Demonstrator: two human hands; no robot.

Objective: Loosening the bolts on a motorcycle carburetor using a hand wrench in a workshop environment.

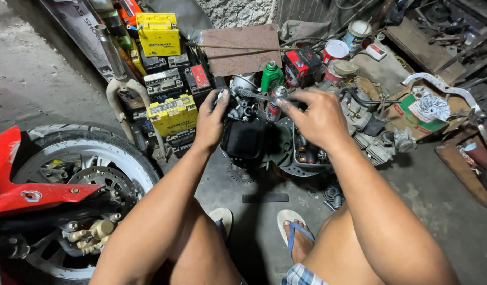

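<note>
Over the floor by the wheel (90,174), left hand (211,119) gripping a metal part (242,103), right hand (317,119) pinching a wrench (256,95), green bottle (271,76) behind.

The floor (37,79) was bare grey concrete, stained dark in patches, and a rough grey plastered wall (235,11) closed the far side. Against that wall stood a stack of yellow and black batteries (167,68), a rusty metal sheet (242,48), paint tins (343,50) and heaped engine parts (370,134), with a cardboard box (417,111) to the right. A motorcycle's front wheel (79,184) with a red fender (16,184) filled the lower left, under flat, dim light.
</note>
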